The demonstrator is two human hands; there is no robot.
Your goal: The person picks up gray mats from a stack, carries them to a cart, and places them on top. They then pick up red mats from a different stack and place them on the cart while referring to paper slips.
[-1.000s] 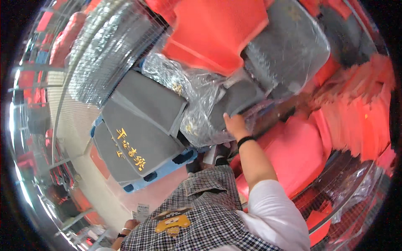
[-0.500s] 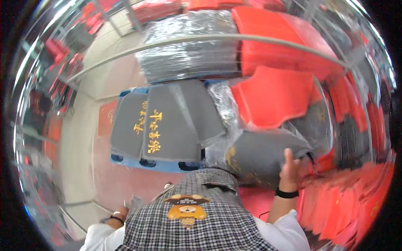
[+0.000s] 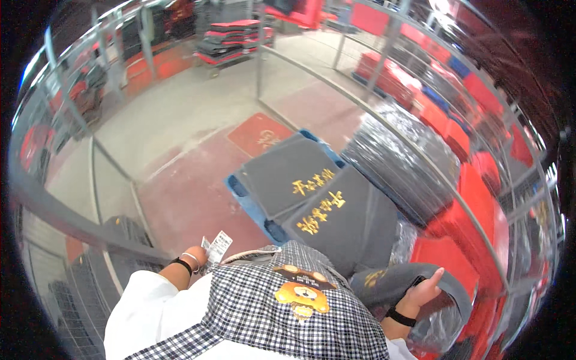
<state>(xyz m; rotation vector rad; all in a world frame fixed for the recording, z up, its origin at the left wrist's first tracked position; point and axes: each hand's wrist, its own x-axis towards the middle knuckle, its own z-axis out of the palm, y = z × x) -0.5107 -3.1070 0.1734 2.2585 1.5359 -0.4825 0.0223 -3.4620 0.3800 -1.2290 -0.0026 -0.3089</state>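
My left hand is closed on white paper labels with printed marks, beside my checked apron. On the right, my right hand has its thumb raised and its fingers closed at the edge of a curled dark grey mat with yellow lettering. The mat bends over next to my hip, and its far part loops beyond the hand. In front of me, more grey mats with yellow lettering lie flat on a blue pallet.
Grey stacks wrapped in clear film stand behind the pallet. Red mats are piled to the right. A metal rail crosses above the stacks, and a grey frame bar runs along the left. A red mat lies on the floor.
My view has swung left, showing more floor and the frame on that side. The labels in my left hand have come up into sight. My right hand stays at the curled mat.
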